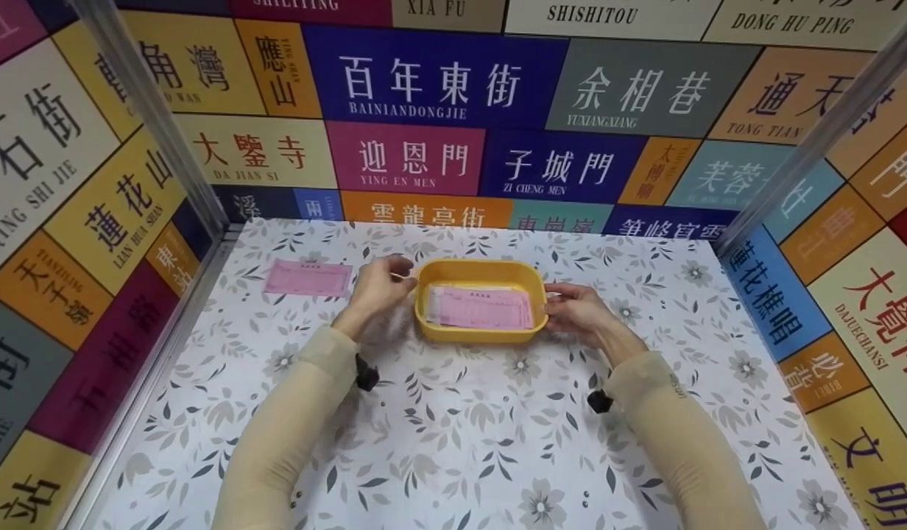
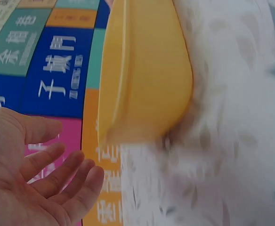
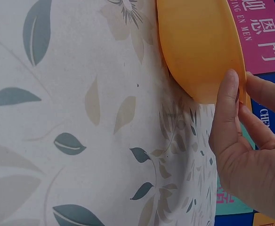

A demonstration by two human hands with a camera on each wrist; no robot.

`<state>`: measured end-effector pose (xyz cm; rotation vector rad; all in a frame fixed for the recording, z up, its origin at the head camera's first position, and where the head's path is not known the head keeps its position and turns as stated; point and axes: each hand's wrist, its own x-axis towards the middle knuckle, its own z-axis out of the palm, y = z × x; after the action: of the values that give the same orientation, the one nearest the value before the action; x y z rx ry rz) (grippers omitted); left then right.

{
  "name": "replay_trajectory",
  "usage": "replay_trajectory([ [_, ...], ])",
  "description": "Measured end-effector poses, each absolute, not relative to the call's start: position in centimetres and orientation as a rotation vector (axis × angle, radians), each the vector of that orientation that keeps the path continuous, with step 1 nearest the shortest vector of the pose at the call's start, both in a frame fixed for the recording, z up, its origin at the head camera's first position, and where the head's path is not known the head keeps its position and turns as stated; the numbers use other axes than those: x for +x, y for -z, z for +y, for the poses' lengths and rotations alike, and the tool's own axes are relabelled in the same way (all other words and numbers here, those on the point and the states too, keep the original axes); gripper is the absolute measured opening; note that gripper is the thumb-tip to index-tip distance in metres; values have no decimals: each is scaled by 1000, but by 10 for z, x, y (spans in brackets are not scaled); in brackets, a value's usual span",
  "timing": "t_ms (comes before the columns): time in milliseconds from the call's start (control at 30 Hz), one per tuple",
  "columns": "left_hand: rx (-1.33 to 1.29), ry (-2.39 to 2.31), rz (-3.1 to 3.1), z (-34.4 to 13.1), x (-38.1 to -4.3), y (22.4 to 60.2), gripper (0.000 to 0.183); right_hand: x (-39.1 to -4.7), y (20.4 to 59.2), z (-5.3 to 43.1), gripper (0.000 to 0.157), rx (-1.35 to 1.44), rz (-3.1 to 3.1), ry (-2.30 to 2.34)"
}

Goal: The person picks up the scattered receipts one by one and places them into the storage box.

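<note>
A yellow plastic box [image 1: 483,336] with rounded corners stands on the table in front of me, open at the top. Several pink printed slips [image 1: 479,308] lie inside it. At its right end my right hand [image 1: 579,313] pinches the rim, thumb outside on the wall, as the right wrist view shows. My left hand [image 1: 380,287] is beside the box's left end; in the left wrist view its fingers are loosely bent, apart from the box, with nothing in them. Left of that hand, another pink slip [image 1: 308,278] lies flat on the table.
The table [image 1: 453,442] has a white cover with grey leaves and flowers. Behind it and at both sides rise walls [image 1: 439,81] of coloured panels with printed characters. Metal posts [image 1: 155,110] stand at the corners. A small black piece hangs at each wrist.
</note>
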<state>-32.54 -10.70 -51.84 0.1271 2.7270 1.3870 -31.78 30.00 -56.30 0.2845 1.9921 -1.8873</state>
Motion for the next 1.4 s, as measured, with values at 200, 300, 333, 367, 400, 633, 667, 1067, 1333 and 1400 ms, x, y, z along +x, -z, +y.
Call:
replay_trajectory([
  [200,94,-1312,2825,-145,-328,526,46,-318,564,300,67,290,1993,1892],
  [300,85,-1271,2874,-162,-328,529,47,-317,564,300,68,281,1986,1893],
  [333,79,-1265,2885,-167,-328,530,47,-317,563,299,68,278,1985,1894],
  [367,72,-1253,2897,-172,-328,531,46,-318,563,299,68,276,1985,1894],
  [400,73,-1239,2912,-177,-329,532,46,-318,563,299,68,269,1985,1892],
  [633,28,-1057,3002,-206,-333,538,47,-317,565,300,67,292,1981,1889],
  [667,14,-1024,3010,-210,-334,539,48,-317,565,300,67,298,1981,1885],
  [1067,-59,-772,3060,-253,-347,545,52,-318,560,298,66,345,2001,1845],
  [1333,-98,-671,3055,-276,-357,548,56,-317,558,299,66,338,2009,1829],
  [1400,-119,-660,3050,-282,-357,551,58,-317,557,298,66,333,2017,1818],
])
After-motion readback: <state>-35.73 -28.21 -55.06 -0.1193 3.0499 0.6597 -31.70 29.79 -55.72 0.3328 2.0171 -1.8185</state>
